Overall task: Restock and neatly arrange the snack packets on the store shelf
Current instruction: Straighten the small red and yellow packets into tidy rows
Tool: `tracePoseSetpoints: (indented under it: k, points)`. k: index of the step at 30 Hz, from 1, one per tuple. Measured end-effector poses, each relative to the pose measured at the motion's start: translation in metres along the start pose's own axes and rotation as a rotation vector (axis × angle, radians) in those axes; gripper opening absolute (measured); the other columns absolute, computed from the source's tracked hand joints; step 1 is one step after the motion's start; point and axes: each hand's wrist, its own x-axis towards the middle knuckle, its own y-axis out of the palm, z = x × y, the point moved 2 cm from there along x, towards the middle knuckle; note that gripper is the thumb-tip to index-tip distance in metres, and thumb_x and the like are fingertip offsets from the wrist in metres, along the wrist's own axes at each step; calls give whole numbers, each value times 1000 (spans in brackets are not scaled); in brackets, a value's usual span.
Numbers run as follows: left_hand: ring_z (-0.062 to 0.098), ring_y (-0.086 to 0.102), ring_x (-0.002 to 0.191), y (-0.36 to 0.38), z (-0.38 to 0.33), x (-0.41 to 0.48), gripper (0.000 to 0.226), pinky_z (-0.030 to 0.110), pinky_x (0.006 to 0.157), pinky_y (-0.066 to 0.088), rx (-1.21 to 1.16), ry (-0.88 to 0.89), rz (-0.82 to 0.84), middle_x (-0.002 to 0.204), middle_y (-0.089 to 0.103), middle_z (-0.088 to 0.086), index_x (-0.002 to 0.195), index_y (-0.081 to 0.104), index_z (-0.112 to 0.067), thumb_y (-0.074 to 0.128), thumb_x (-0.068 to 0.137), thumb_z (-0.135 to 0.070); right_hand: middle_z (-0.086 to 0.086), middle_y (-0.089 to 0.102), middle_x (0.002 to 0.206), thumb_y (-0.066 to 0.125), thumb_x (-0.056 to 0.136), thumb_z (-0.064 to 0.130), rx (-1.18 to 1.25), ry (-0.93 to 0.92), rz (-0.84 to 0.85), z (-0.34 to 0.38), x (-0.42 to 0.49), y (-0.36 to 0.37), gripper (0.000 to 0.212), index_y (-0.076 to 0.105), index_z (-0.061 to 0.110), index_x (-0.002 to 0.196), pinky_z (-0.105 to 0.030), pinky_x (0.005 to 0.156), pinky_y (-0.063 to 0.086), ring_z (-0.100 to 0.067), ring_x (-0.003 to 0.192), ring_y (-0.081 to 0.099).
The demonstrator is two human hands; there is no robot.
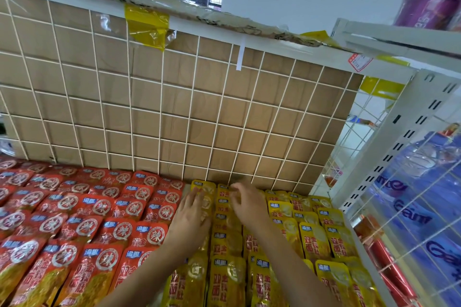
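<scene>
- Rows of red packets [74, 227] overlap across the shelf [361, 247] from its left edge to past the middle, and yellow packets [309, 239] fill the rest up to the right edge.
- Palm down, the left hand [190, 217] lies with straight fingers on the leftmost yellow column, just beside the red packets and near the back edge.
- Close to it but not touching, the right hand [249, 204] is over the next yellow column. Its fingers [235, 189] are bent down onto the top of a packet in the back row.
- Blur there hides whether those fingers pinch the packet or only touch it, so I cannot tell the right hand's grip.
- Both forearms reach in from the front edge, over the yellow packets.
- Along the back edge stands a white wire grid [174, 107], upright, with brown cardboard [149, 87] behind it.
- Yellow tape [147, 25] is folded over the grid's top rail, and a white strip [240, 53] hangs from the rail further right.
- At the back right corner rises a slotted white post [399, 137].
- Beyond the right edge, blue packs [424, 194] sit behind another wire panel, and purple packs [429, 5] stand higher up.
</scene>
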Motion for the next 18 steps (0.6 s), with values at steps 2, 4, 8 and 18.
tracePoseSetpoints:
  k: [2,4,8,18]
  points:
    - [22,6,144,2,3,5,64,35,116,15,-67,-47,10,157,7,2,149,12,-18,46,96,-24,-4,32,148,36,99,37,-77,-41,125,2,-13,7,50,33,14,143,-29,110,21,-20,137,29]
    - [24,7,144,3,4,8,65,36,115,16,-103,-85,15,157,8,3,149,12,-17,48,95,-22,-3,13,156,12,93,58,-143,-54,205,5,-24,13,71,16,14,149,-31,116,8,-19,144,12]
    - [26,3,144,4,4,9,65,36,115,14,-110,-125,50,157,3,4,150,9,-18,45,96,-20,-8,5,158,-35,48,70,-210,-44,192,2,-28,27,125,8,11,149,-33,117,1,-20,146,3]
    - [27,0,144,7,-1,11,63,37,115,13,-33,-134,75,158,-3,5,150,7,-17,41,98,-22,-11,-1,158,-43,45,69,-202,-20,168,3,-30,32,129,2,7,149,-30,110,-12,-21,146,-2]
